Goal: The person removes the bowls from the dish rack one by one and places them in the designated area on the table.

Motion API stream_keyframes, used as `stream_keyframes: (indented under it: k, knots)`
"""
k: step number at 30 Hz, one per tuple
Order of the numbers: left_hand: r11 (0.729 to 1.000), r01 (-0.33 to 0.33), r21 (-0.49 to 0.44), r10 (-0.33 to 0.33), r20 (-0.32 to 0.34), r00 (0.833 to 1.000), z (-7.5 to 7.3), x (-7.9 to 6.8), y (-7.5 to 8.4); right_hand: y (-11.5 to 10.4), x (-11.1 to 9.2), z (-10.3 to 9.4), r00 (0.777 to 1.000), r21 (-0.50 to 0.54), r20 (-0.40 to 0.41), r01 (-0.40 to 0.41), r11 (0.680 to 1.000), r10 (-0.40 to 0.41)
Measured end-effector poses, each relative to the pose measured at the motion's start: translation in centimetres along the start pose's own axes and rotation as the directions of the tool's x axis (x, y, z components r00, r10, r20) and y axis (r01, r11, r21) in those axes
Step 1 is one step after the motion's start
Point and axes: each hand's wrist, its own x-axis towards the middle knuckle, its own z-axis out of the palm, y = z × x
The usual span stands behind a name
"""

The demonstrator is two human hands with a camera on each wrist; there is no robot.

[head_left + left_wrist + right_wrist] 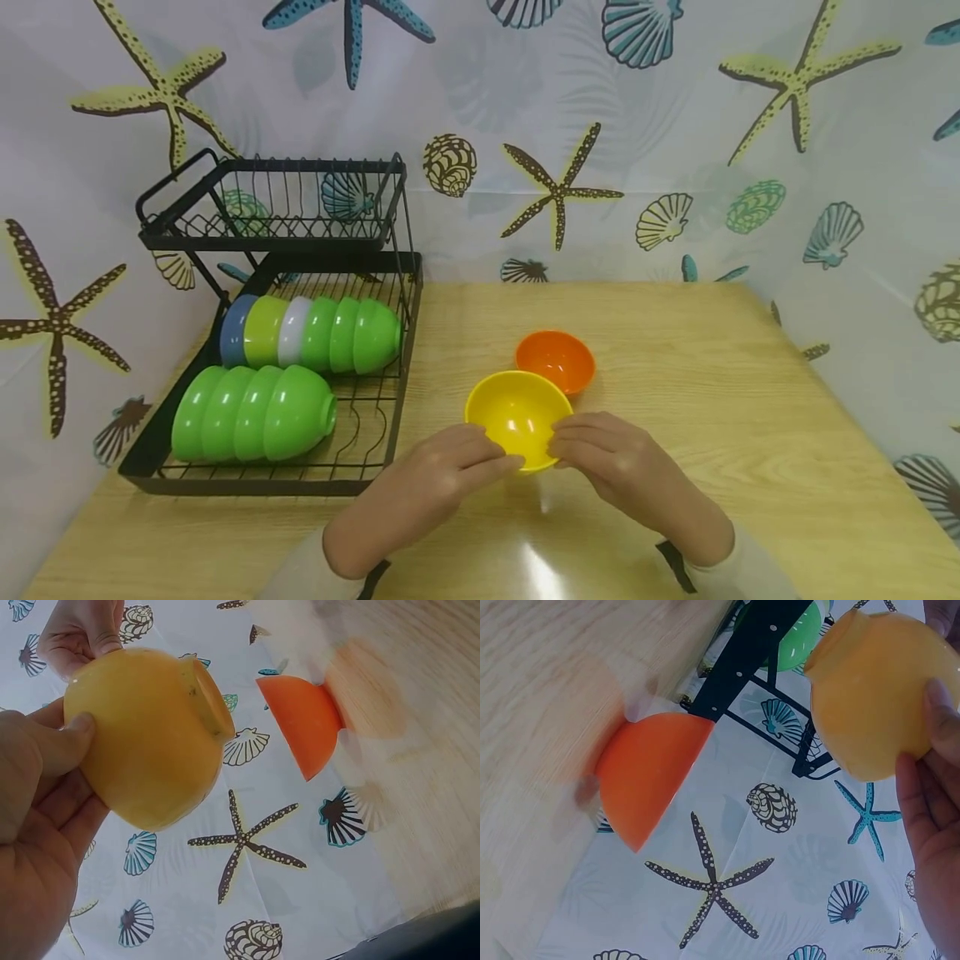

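A yellow bowl (517,408) is held above the table between both hands, its inside facing up and toward me. My left hand (450,462) grips the near left rim, thumb on the outer wall in the left wrist view, where the bowl's foot ring (211,697) shows. On the other side my right hand (611,450) pinches the right rim, fingers against the yellow wall (877,697) in the right wrist view. Just behind it an orange bowl (555,358) stands upright on the table, partly overlapped by the yellow one in the head view.
A black two-tier dish rack (277,487) stands at the left. Its lower tier holds a front row of green bowls (292,412) on their sides and a back row with blue, lime, white and green bowls (375,333). A patterned cloth (675,125) surrounds the wooden table (750,417).
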Motion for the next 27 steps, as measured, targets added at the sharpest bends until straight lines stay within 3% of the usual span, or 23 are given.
stream_keyframes:
  k: [4,9,13,18,27]
  knots:
    - [0.999,0.011,0.030,-0.010,-0.042,0.999,0.2,0.1,-0.2,0.2,0.2,0.2,1.000,-0.013,-0.018,0.016,1.000,-0.016]
    - [0.995,0.100,0.028,-0.099,-0.050,0.994,0.3,-0.1,-0.4,0.9,0.3,0.4,1.000,-0.044,-0.016,0.008,0.999,-0.009]
    - [0.981,0.188,0.039,-0.188,-0.008,0.982,0.1,-0.6,-0.6,1.6,0.0,0.5,0.999,-0.063,0.008,-0.053,0.997,0.054]
    - [0.956,0.286,0.067,-0.290,0.065,0.955,-0.5,-1.5,-0.9,2.6,-0.4,0.7,0.988,-0.107,0.040,-0.145,0.984,0.150]
    - [0.925,0.361,0.120,-0.373,0.109,0.921,-1.0,-2.9,-1.2,5.1,-0.8,1.5,0.967,-0.197,0.010,-0.248,0.948,0.255]
